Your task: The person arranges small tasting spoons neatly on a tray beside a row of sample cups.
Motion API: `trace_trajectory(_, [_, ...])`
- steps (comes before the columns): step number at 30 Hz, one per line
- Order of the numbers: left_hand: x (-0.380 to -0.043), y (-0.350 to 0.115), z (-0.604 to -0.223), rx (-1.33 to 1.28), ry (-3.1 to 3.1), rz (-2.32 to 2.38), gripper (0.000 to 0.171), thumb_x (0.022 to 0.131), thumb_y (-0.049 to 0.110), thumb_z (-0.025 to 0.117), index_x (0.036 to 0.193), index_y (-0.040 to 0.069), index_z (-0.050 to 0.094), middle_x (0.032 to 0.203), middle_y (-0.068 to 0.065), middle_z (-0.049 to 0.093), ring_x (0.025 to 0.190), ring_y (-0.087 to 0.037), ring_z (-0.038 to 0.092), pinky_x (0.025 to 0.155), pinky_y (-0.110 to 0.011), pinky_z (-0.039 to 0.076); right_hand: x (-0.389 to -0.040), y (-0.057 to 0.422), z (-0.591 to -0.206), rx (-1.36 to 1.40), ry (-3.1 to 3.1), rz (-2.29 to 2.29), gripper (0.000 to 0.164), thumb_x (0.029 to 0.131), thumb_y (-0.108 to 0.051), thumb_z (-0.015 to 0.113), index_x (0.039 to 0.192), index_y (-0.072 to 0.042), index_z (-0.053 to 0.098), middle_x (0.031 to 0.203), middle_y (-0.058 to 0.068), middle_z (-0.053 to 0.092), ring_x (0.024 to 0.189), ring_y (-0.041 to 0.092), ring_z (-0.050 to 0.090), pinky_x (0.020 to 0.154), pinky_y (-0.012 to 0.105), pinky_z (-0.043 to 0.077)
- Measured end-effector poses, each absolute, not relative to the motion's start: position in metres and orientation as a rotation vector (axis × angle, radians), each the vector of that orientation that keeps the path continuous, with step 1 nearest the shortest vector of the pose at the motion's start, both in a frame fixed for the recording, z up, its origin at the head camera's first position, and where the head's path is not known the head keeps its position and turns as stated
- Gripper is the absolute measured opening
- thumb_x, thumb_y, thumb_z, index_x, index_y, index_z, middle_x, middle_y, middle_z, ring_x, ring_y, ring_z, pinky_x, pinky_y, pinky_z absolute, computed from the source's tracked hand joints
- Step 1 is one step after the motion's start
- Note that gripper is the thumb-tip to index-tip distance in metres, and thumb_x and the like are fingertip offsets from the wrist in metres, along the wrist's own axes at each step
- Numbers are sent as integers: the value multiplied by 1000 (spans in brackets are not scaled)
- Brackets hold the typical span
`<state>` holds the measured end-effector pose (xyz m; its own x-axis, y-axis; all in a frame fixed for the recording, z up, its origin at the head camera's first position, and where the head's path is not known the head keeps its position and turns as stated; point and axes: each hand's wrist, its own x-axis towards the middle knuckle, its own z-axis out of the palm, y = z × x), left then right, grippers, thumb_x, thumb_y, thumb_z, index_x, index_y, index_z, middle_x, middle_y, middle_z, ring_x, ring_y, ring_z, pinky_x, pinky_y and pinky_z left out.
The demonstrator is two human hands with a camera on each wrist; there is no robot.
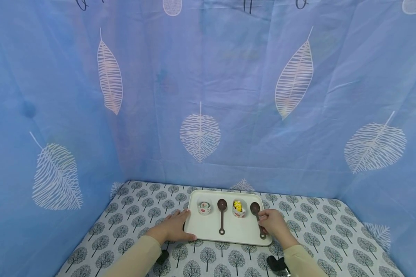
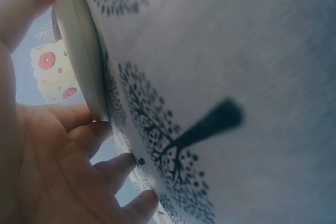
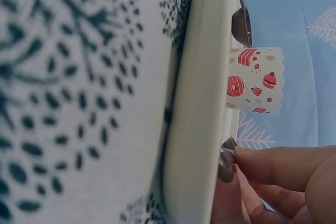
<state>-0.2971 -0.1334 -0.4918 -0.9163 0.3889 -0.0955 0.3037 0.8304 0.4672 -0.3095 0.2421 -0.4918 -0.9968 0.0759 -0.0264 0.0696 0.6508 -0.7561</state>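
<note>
A cream rectangular tray (image 1: 208,231) lies on the table, bearing two paper cups and two brown spoons. The left cup (image 1: 204,211) holds something pale and greenish whose kind I cannot tell. In the right cup (image 1: 238,214) are yellow pieces. Between the cups lies one spoon (image 1: 222,216). My right hand (image 1: 273,224) pinches the handle of the other spoon (image 1: 255,208), at the tray's right side; the right wrist view shows thumb and fingers on its brown handle (image 3: 227,163). My left hand (image 1: 175,227), fingers spread, touches the tray's left edge.
A tree-print cloth (image 1: 208,256) covers the table. Blue curtains with white leaf patterns (image 1: 200,134) stand behind and at both sides. Dark straps or devices (image 1: 277,264) show near both wrists.
</note>
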Motion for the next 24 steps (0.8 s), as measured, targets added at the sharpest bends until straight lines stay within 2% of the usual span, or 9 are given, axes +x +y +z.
trace_trajectory(24, [-296, -133, -490, 529, 2818, 668, 107, 78, 60, 77, 156, 3, 31, 160, -19, 32, 147, -45, 25, 118, -63, 18, -308, 238, -492, -156, -2848, 1285, 28, 88, 3, 67, 115, 11, 64, 88, 12, 67, 68, 18, 64, 59, 33, 58])
